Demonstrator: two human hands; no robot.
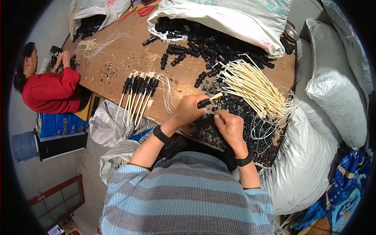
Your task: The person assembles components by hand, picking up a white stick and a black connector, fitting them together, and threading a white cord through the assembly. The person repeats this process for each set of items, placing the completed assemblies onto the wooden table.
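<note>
While the left hand point(190, 108) grips a black connector point(204, 103) with a cream sleeve at its tip, fingers closed round it, the right hand point(229, 125) pinches a thin white wire end just beside it, thumb and forefinger closed. Both hover above a heap of small black parts point(250, 117) on the wooden table point(129, 55). Finished pieces point(139, 92) lie in a row to the left; a bundle of cream-sleeved wires point(252, 86) to the right

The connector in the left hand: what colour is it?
Black, with a cream sleeve at its end; the connector in the left hand shows in the head view.
</note>
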